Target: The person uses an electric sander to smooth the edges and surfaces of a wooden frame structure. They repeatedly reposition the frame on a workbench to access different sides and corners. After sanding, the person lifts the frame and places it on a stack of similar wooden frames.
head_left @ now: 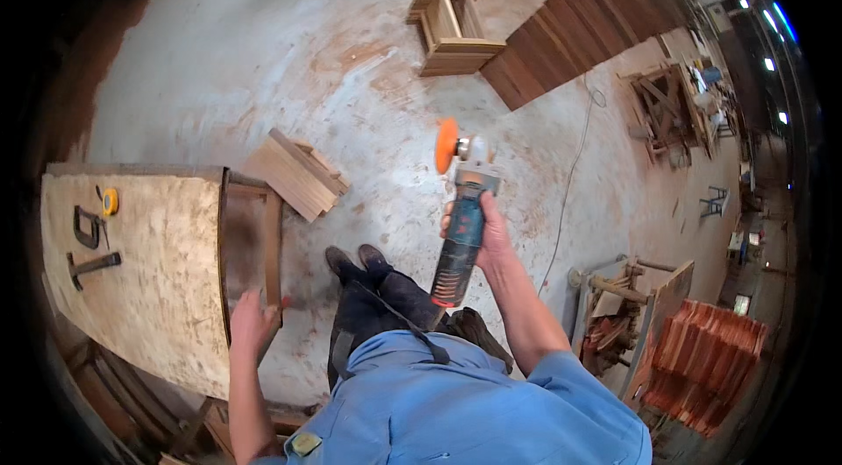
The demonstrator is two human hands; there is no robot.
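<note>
My right hand is wrapped round the body of an angle grinder with a blue and black casing. The grinder is held upright in front of me, its orange disc at the upper end facing left. My left hand hangs beside the right edge of a worn, pale-topped workbench. Its fingers look curled in, and I see nothing in them. On the bench lie a hammer, a black C-clamp and a yellow tape measure.
Wooden boards are stacked on the floor beyond the bench. Farther ahead stand a small wooden frame and a long dark plank panel. A cable trails along the floor at right. Reddish wood pieces are piled at the lower right.
</note>
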